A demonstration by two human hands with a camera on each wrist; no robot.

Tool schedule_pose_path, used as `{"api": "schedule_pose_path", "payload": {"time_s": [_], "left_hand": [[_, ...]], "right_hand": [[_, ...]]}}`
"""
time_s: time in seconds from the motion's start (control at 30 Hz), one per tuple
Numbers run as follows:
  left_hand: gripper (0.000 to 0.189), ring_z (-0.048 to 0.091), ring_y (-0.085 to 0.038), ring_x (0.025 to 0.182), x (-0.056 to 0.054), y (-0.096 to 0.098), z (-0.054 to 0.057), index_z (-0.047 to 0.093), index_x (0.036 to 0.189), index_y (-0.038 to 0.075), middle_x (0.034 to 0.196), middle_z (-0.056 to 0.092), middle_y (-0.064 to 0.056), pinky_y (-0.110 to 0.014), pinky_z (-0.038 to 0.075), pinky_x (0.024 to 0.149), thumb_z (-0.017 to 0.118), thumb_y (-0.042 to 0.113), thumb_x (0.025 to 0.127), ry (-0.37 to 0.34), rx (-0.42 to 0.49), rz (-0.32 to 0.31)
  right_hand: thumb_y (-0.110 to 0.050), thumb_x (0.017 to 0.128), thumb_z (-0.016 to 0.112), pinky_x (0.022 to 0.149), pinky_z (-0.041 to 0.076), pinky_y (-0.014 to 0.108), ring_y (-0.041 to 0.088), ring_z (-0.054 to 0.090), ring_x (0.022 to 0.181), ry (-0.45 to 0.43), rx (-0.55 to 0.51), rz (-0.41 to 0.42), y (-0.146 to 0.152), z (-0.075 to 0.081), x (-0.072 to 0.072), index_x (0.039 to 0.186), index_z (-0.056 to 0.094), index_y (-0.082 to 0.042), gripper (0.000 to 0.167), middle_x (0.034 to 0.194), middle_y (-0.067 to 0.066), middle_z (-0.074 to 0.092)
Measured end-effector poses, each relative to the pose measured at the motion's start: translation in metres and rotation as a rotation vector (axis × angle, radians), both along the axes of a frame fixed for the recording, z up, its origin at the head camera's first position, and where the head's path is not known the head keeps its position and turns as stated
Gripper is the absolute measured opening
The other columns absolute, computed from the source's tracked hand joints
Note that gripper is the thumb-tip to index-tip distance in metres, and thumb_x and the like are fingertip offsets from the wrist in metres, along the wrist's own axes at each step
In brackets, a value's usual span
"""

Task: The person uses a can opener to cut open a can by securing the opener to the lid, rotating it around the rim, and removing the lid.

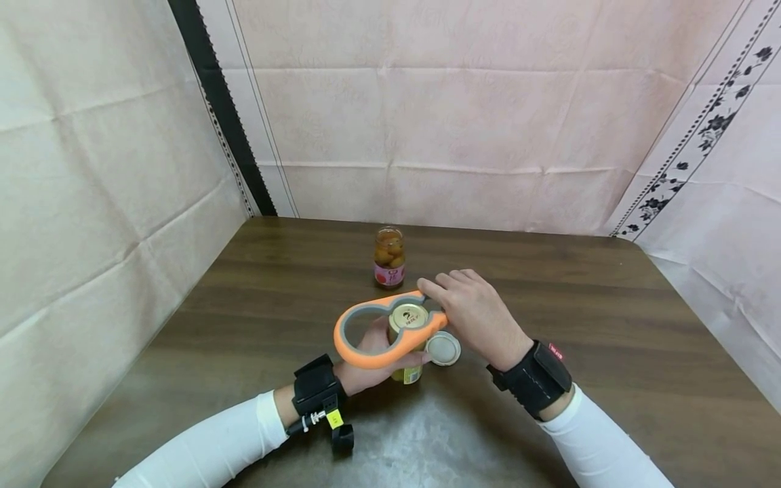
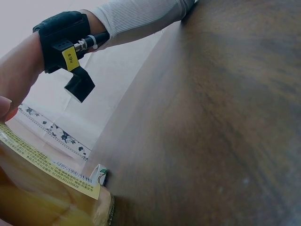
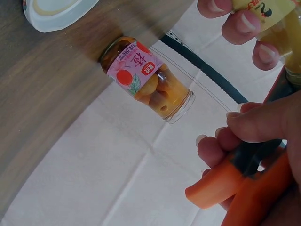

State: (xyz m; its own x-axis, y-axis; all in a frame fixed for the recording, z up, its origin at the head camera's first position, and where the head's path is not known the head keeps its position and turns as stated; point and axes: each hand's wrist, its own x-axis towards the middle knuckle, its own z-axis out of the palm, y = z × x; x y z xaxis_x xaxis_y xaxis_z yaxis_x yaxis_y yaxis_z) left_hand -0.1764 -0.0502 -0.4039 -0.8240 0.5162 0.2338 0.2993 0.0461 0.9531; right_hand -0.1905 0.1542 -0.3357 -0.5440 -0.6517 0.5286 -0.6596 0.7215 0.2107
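Observation:
My left hand grips a glass jar of yellow fruit low on its side. The jar stands upright on the table, with a pale gold lid on top and a yellow label. My right hand holds an orange and grey jar opener by its handle ends, fingers and thumb around them in the right wrist view. In the head view the opener's smaller opening overlaps the lid, and its large loop lies over my left fingers.
Behind the hands stands a lidless glass jar of fruit with a pink label. A loose white lid lies just right of the yellow jar. The brown wooden table has pale cloth hung behind it and at both sides.

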Motion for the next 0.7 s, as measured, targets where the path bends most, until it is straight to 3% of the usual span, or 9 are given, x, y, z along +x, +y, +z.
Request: {"api": "schedule_pose_path", "payload": {"time_s": [0.2,0.4,0.57,0.7], "left_hand": [[0.079,0.045,-0.02,0.141,-0.001,0.0001,-0.001,0.036,0.156,0.02,0.156,0.047,-0.002,-0.029,0.038,0.115,0.077,0.009,0.089,0.01,0.001,-0.005],[0.081,0.045,-0.016,0.14,-0.0021,0.0,-0.0012,0.034,0.157,0.019,0.157,0.045,-0.008,-0.03,0.039,0.115,0.077,0.01,0.089,-0.025,0.041,-0.03],[0.082,0.046,-0.013,0.137,-0.0037,-0.0021,-0.0014,0.032,0.158,0.014,0.154,0.048,-0.002,-0.028,0.042,0.112,0.077,0.018,0.089,-0.024,0.042,-0.046],[0.081,0.045,-0.011,0.139,-0.0056,-0.0042,-0.0023,0.035,0.157,0.019,0.154,0.048,0.003,-0.026,0.043,0.111,0.078,0.031,0.089,-0.046,0.06,-0.069]], "right_hand": [[-0.009,0.079,0.087,0.089,0.056,0.038,0.021,0.068,0.092,-0.014,-0.007,0.004,0.0002,0.0005,-0.0001,0.121,0.069,-0.014,0.046,0.094,0.002,0.07],[-0.01,0.081,0.085,0.089,0.056,0.039,0.021,0.067,0.091,-0.007,-0.01,0.026,-0.0001,0.0011,-0.0025,0.119,0.069,-0.013,0.041,0.091,0.002,0.069],[-0.01,0.082,0.084,0.091,0.055,0.04,0.02,0.065,0.086,0.008,-0.016,0.054,-0.0001,0.0019,-0.0052,0.116,0.067,-0.013,0.038,0.086,0.001,0.065],[-0.009,0.081,0.084,0.092,0.055,0.039,0.02,0.065,0.086,-0.003,-0.009,0.058,0.0002,0.0018,-0.0059,0.116,0.066,-0.014,0.04,0.086,0.0,0.064]]}}
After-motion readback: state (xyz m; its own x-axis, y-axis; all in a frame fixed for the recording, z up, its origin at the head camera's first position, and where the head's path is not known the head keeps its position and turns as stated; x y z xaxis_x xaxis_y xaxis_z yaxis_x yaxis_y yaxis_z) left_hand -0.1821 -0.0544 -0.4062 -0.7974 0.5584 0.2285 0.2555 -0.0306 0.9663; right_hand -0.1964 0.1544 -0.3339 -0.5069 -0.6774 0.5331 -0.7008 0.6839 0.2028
